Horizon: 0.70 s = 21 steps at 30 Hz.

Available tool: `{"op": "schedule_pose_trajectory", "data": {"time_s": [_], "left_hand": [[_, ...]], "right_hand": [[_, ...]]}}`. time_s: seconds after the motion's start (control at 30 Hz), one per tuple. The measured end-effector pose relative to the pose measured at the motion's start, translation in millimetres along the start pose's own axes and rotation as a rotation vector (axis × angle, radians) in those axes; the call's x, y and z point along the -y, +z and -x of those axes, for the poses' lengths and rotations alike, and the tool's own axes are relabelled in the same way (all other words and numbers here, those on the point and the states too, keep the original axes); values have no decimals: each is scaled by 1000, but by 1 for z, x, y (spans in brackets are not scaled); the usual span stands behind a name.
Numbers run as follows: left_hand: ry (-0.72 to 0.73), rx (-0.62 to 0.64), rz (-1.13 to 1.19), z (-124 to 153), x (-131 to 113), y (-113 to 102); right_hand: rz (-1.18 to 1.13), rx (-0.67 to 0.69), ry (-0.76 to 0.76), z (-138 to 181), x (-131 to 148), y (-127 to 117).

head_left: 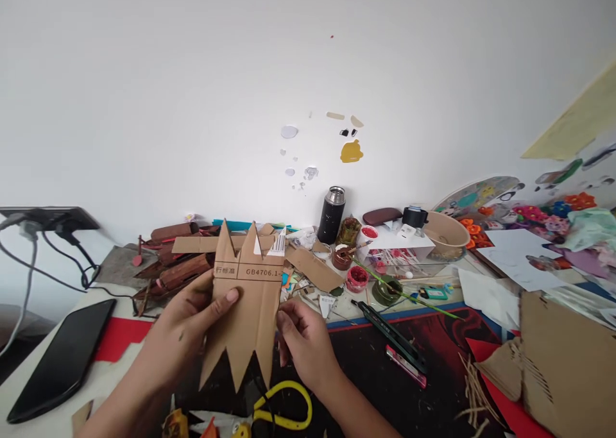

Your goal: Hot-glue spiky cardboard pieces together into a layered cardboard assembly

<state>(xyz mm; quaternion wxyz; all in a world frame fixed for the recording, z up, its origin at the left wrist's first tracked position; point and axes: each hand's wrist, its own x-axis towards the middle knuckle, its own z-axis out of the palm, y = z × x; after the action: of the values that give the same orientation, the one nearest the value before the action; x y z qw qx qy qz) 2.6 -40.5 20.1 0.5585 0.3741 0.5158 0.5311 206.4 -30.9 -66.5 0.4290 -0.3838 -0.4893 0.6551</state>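
In the head view, the person's left hand (190,326) is clamped on the left edge of a zigzag-cut cardboard piece (248,319), thumb flat across its printed front. The piece stands upright between the hands. The right hand (308,345), fingers curled, is at its right edge; whether it grips cannot be told. A yellow loop handle (289,384) lies just below.
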Motion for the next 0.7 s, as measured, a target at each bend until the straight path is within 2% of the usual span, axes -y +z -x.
{"op": "schedule_pose_trajectory", "data": {"time_s": [0.13,0.3,0.5,0.7], "left_hand": [[-77,30,249,-12,14,5],[-155,24,466,-14,22,16],[-183,141,494,-13,24,21],[-219,158,500,-15,28,22]], "right_hand": [[24,55,-56,3,0,0],[181,130,-143,9,3,0],[517,161,-319,14,5,2],[725,186,-350,16,-2,4]]}}
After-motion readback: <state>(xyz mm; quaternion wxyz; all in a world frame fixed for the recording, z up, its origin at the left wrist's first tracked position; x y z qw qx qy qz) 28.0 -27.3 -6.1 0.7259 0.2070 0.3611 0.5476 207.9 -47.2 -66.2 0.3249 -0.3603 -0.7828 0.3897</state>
